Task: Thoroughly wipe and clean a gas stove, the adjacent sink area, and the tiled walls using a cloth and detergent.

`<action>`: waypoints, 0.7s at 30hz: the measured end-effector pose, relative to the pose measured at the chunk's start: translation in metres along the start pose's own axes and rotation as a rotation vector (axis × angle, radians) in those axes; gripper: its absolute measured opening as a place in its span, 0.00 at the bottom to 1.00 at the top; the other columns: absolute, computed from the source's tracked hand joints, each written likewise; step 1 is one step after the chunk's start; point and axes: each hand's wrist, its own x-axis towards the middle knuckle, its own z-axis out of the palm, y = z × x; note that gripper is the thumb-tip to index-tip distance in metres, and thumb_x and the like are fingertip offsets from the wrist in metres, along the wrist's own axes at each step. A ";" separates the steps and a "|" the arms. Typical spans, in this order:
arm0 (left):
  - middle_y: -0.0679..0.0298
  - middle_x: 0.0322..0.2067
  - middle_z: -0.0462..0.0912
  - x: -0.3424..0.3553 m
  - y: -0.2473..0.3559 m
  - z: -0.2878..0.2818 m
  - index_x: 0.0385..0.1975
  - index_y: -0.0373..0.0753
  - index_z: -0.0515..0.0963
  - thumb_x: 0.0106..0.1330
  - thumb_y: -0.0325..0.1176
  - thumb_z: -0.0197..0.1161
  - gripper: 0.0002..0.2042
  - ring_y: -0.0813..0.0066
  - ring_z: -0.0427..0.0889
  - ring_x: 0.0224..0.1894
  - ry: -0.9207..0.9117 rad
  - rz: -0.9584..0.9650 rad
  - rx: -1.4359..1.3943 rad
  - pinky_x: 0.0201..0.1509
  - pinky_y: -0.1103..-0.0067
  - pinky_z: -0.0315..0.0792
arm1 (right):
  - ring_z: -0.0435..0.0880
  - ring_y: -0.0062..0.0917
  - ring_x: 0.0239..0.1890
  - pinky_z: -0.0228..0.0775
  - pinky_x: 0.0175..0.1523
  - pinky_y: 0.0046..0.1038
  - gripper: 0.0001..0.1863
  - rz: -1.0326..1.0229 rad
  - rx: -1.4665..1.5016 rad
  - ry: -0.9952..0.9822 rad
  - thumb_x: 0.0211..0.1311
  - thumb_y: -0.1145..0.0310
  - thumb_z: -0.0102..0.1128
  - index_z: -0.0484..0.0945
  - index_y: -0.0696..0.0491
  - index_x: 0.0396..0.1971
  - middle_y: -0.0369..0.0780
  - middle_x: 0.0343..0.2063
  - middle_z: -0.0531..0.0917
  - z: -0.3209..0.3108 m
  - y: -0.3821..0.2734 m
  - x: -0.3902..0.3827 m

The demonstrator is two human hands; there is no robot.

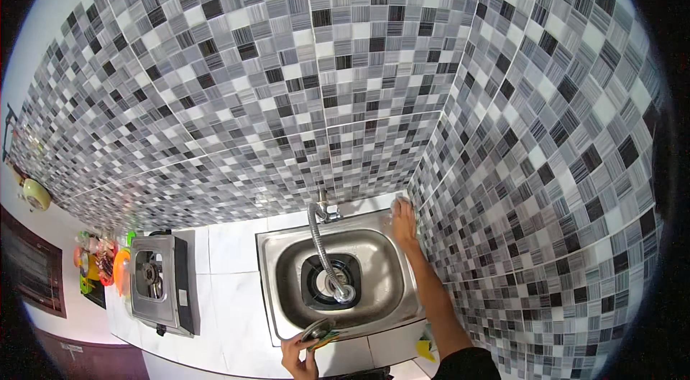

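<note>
My left hand (299,356) is at the near edge of the sink, its fingers closed on a small round metal piece (316,330). Something yellow and green, perhaps a sponge, shows beneath that piece. Stretched to the sink's far right corner, my right hand (404,224) has its fingertips by the wall at a small pale thing too blurred to name. Inside the steel sink (392,243) lies a black square stove pan support (310,291) with a round pale part in its middle. A flexible grey faucet (316,236) arches over it, hiding part of it.
A steel gas stove (164,284) stands on the white tiled counter (233,294) to the left. Beyond it are colourful plastic items (100,265). Mosaic-tiled walls (374,85) close in the back and right. A yellow item (425,349) is at the counter's front edge.
</note>
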 end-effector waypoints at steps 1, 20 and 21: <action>0.49 0.41 0.87 0.000 -0.002 -0.002 0.36 0.32 0.86 0.64 0.18 0.69 0.04 0.51 0.83 0.45 0.027 -0.044 0.023 0.52 0.63 0.76 | 0.73 0.42 0.64 0.69 0.67 0.37 0.24 -0.054 -0.053 0.104 0.69 0.71 0.51 0.74 0.59 0.64 0.48 0.61 0.76 -0.004 0.001 -0.010; 0.49 0.42 0.86 0.013 -0.029 -0.034 0.36 0.32 0.85 0.65 0.17 0.69 0.04 0.56 0.80 0.45 0.125 -0.114 0.050 0.52 0.65 0.75 | 0.76 0.45 0.62 0.69 0.67 0.42 0.20 -0.120 0.279 0.270 0.71 0.77 0.55 0.76 0.56 0.62 0.48 0.58 0.80 -0.007 -0.028 0.000; 0.49 0.42 0.86 0.015 -0.029 -0.034 0.36 0.32 0.85 0.65 0.17 0.69 0.04 0.56 0.80 0.45 0.125 -0.115 0.052 0.52 0.65 0.75 | 0.75 0.46 0.63 0.68 0.68 0.43 0.20 -0.075 0.285 0.365 0.70 0.79 0.54 0.76 0.58 0.61 0.48 0.59 0.79 0.000 -0.042 0.003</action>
